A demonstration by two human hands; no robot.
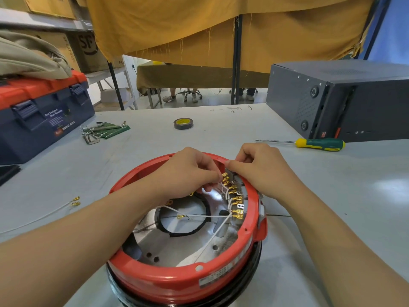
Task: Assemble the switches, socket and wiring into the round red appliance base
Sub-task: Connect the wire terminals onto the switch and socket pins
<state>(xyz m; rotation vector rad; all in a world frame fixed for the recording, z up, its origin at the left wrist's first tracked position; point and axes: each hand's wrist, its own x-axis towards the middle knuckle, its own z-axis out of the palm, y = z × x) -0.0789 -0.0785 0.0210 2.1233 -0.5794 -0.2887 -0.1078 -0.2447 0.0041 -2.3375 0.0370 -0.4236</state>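
The round red base is set on the grey table at the 6 o'clock edge of the view, open side up. A row of brass terminals is seen along its inner wall at about 2 o'clock of the ring, with white wires running from them across the metal floor. The topmost terminal is pinched by the curled fingers of the left hand. The right hand is curled over the rim just beside it, thumb pressed near the same terminal; what it grips cannot be told. A loose white wire lies at 9 o'clock, a screwdriver at 2 o'clock, a tape roll at 12 o'clock, a blue toolbox at 10 o'clock.
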